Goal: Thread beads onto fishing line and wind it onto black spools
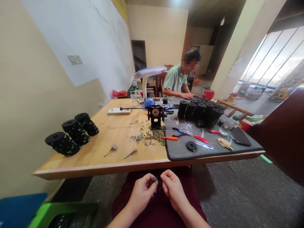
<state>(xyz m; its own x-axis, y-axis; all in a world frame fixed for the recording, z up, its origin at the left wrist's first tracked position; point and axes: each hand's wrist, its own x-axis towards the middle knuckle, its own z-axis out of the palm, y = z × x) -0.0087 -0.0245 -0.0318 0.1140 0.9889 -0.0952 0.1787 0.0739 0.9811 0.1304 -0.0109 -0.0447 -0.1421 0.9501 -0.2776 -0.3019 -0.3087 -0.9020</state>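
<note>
Head view, lower centre: a small dark piece, long axis unclear, is pinched in the left hand, just left of the right hand, whose narrow grip hides any contents.

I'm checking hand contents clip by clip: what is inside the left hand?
A small dark item shows at the grip of the left hand. Anything deeper in the palm is covered by the hand itself, so it cannot be seen.

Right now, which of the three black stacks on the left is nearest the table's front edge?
The leftmost stack; the middle stack and rightmost stack stand farther back from that edge.
</note>
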